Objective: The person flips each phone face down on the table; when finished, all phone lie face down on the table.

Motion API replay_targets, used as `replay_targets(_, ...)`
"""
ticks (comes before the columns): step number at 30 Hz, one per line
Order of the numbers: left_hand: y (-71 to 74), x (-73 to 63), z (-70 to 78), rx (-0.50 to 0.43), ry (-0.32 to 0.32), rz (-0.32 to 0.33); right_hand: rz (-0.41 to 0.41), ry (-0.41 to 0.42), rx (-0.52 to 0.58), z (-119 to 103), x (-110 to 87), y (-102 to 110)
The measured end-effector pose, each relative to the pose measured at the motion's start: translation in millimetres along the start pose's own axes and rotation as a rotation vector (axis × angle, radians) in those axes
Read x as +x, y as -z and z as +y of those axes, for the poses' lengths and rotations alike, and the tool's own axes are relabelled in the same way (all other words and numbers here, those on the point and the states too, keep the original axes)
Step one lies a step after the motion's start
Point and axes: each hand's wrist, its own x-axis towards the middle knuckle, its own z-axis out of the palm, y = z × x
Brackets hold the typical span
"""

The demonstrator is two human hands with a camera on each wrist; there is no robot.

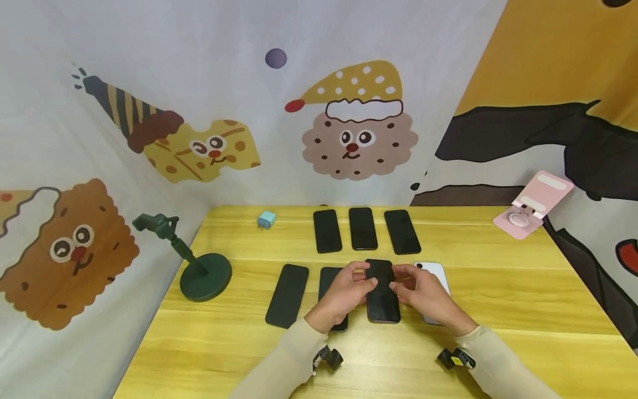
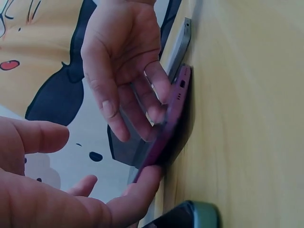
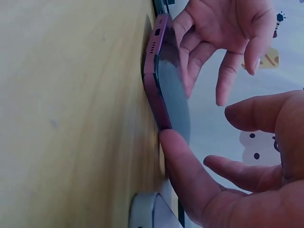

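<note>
A dark-screened smartphone (image 1: 382, 302) with a purplish-red frame lies between both hands on the table, its charging port end toward the person. My left hand (image 1: 347, 289) is at its left edge; in the left wrist view one fingertip (image 2: 151, 175) touches the frame while the thumb stays apart. On the opposite side, my right hand (image 1: 425, 292) has a fingertip (image 3: 172, 140) against the right edge, its thumb raised off the phone. Partly hidden beneath the left hand is another black phone (image 1: 327, 277). A white phone (image 1: 437, 271) lies partly behind the right hand.
Further left lies a black phone (image 1: 287, 296). Three more dark phones, including the middle one (image 1: 363, 228), form a back row. A green stand (image 1: 206, 280) and a light-blue charger (image 1: 266, 219) are at left, a pink folding stand (image 1: 540, 197) at back right. Printed cloth (image 1: 224, 44) hangs behind.
</note>
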Motion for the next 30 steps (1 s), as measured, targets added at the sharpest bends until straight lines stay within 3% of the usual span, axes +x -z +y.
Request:
replay_targets(9, -0.2, 3.2, -3.2, -0.06, -0.031, 0.028, 0.037, 0.063, -0.075, 2.1, -0.5, -3.8)
replay_targets(18, -0.8, 7.4, -4.9, -0.129, -0.054, 0.019, 0.033, 0.062, -0.082, -0.2, 1.0, -5.5)
replay_targets(23, -0.2, 7.9, -5.4, -0.104, -0.062, -0.015, 0.016, 0.063, -0.052, 0.7, 1.4, -4.9)
replay_targets(30, -2.8, 11.5, -6.6, -0.164, -0.058, -0.059, -0.035, 0.038, -0.001, 0.2, -0.7, -5.6)
